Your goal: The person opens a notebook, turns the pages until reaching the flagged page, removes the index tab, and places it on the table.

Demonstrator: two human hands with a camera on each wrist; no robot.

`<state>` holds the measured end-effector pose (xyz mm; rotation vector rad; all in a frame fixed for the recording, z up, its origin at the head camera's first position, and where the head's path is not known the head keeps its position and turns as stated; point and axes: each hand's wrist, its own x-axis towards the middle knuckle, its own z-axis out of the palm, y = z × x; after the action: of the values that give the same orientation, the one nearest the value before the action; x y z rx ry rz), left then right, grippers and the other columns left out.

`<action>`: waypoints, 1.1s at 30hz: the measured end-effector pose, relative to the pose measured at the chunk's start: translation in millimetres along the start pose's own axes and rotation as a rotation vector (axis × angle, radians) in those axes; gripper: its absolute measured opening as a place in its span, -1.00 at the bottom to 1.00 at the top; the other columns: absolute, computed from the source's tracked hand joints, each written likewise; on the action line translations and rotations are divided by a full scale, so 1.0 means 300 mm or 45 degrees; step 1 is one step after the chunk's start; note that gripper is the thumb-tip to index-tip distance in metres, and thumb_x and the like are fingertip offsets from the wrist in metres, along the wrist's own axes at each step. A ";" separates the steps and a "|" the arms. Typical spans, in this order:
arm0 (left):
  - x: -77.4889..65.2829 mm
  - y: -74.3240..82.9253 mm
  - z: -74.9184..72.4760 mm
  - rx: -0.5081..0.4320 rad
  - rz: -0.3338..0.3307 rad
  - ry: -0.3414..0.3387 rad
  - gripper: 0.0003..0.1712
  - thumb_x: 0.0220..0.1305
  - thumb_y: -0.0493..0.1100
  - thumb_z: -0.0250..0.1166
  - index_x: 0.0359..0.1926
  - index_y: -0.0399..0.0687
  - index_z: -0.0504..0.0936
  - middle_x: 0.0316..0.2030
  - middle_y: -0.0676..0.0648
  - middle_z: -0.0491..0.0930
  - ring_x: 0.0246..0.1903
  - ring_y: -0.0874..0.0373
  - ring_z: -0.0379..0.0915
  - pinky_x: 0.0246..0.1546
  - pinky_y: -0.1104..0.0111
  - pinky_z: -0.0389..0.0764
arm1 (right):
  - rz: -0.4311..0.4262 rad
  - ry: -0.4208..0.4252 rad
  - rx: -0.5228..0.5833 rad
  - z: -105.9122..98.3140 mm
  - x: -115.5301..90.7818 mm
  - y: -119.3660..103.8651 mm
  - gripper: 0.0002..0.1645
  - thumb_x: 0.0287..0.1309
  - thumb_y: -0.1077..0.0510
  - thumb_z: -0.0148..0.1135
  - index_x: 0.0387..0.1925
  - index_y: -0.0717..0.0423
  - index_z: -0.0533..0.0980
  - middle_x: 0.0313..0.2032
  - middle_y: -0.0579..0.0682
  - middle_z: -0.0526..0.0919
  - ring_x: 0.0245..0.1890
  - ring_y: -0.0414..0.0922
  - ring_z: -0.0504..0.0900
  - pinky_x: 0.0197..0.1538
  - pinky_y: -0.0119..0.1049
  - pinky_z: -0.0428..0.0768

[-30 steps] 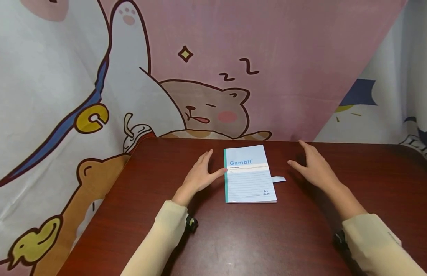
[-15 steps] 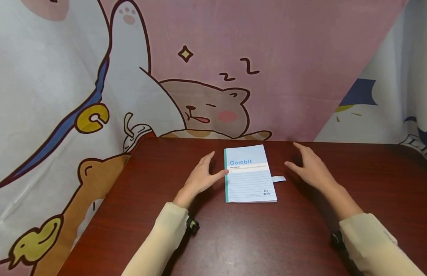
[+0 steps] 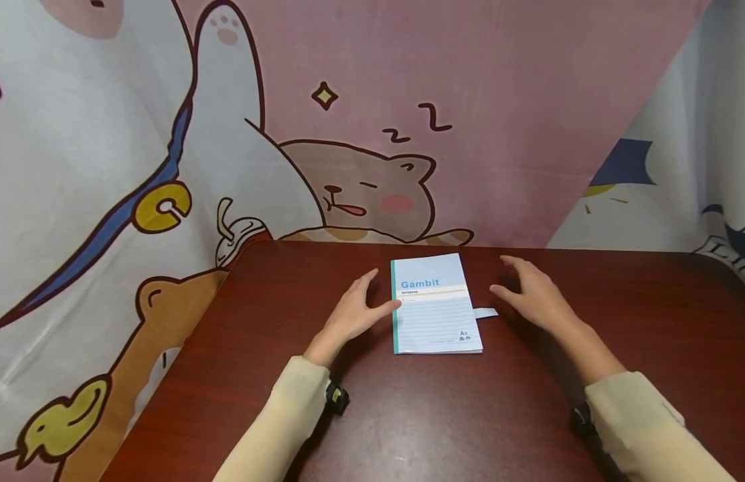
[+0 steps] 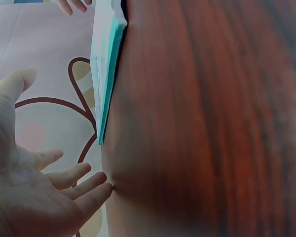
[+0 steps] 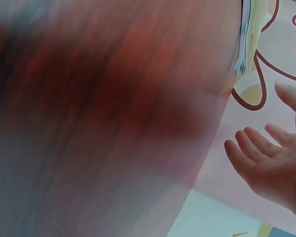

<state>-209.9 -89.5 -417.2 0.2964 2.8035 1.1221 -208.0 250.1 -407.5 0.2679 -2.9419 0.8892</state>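
Nearest you, your cream sleeves (image 3: pixel 276 422) reached in over the glossy red-brown wooden table (image 3: pixel 432 415), a small black device (image 3: pixel 337 396) at each cuff. Between your forearms the wood ran up to the near edge of the pale blue-and-white, rectangular paper notebook (image 3: pixel 438 321) marked "Gambit", which lay on the table with its teal spine strip (image 3: pixel 394 331) to your left. Your left hand (image 3: pixel 348 314) was wide, holding nothing; its thumb overlapped the spine in the head view, though the left wrist view showed a gap there. Your right hand (image 3: pixel 539 296) was also wide and holding nothing, its thumb near the pale, narrow tab (image 3: pixel 485 312) jutting from the right edge. Past the notebook's top edge, a thin band of wood met the far rim, just before the pink-and-white cartoon-printed cloth (image 3: pixel 499 134). Compared with a second earlier, your right hand had come leftward, your left thumb reached slightly farther across, and the notebook had stayed put.
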 end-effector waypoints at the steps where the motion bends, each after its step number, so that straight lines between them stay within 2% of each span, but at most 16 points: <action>1: -0.002 0.001 0.001 -0.007 0.003 -0.001 0.05 0.17 0.32 0.32 0.55 0.06 0.11 0.52 -0.13 0.16 0.49 -0.09 0.11 0.39 -0.12 0.28 | -0.005 0.000 0.005 0.001 0.000 -0.002 -0.13 0.32 -0.01 0.26 0.45 0.34 0.13 0.34 0.43 0.31 0.34 0.35 0.30 0.33 0.32 0.26; 13: -0.014 0.006 0.008 -0.090 0.050 -0.019 0.02 0.18 0.21 0.38 0.53 0.00 0.14 0.44 -0.19 0.29 0.40 -0.12 0.26 0.35 -0.09 0.35 | -0.035 -0.007 0.047 0.017 0.003 -0.016 -0.20 0.32 0.02 0.26 0.41 0.33 0.20 0.29 0.41 0.39 0.29 0.32 0.39 0.31 0.29 0.31; 22: -0.024 0.015 0.013 -0.147 0.119 -0.011 -0.02 0.14 0.04 0.48 0.50 -0.03 0.22 0.39 -0.23 0.36 0.29 -0.17 0.39 0.27 -0.01 0.47 | -0.037 -0.008 0.048 0.024 0.003 -0.042 -0.25 0.30 0.06 0.28 0.37 0.35 0.27 0.23 0.42 0.45 0.23 0.32 0.46 0.27 0.28 0.36; 33: -0.028 0.019 0.025 -0.254 0.109 -0.018 0.02 0.14 -0.10 0.50 0.53 -0.02 0.13 0.35 -0.27 0.41 0.20 -0.16 0.49 0.18 0.06 0.57 | -0.055 -0.015 0.065 0.038 0.006 -0.055 -0.28 0.29 0.09 0.29 0.35 0.36 0.30 0.20 0.42 0.48 0.20 0.32 0.50 0.23 0.26 0.42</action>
<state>-199.7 -82.2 -418.3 0.4064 2.6611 1.3999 -206.7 230.0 -407.7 0.3390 -2.9149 0.9611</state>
